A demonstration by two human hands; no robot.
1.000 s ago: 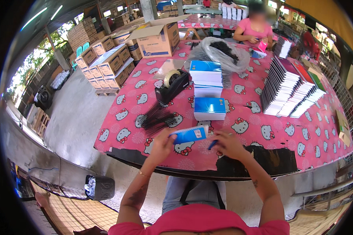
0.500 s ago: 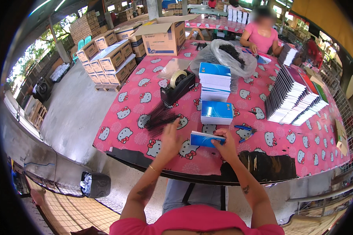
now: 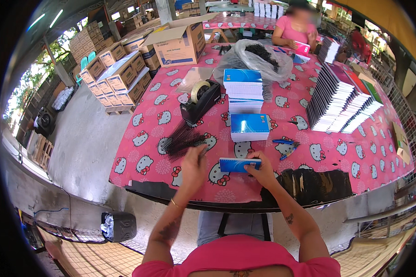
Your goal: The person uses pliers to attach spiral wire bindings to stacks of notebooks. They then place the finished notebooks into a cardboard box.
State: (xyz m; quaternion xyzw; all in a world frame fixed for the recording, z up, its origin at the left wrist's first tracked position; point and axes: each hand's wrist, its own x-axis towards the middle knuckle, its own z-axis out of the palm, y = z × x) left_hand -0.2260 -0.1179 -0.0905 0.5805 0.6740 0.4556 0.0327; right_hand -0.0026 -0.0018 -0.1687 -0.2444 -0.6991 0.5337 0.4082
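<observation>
My right hand (image 3: 260, 169) is closed on a small blue-covered notebook (image 3: 233, 165), tilted up with its thumb across the front cover. At the edge of a pile of black spiral binding coils (image 3: 180, 142), my left hand (image 3: 194, 166) has its fingers pinched together. Something dark shows by those fingers, too small and blurred to name. Just beyond the held notebook lies a short stack of blue notebooks (image 3: 249, 127). A taller blue stack (image 3: 242, 90) rises behind it.
Blue-handled pliers (image 3: 286, 147) lie right of my right hand. A black tape dispenser (image 3: 201, 101) stands beyond the coils, and a clear bag of black coils (image 3: 259, 57) farther back. Bound notebooks (image 3: 330, 99) are stacked at right. Across the table sits a co-worker (image 3: 298, 27).
My left hand's fingers have come together at the coils' edge. My right hand still holds the notebook, now turned with its blue cover more toward me. The whole view has shifted slightly.
</observation>
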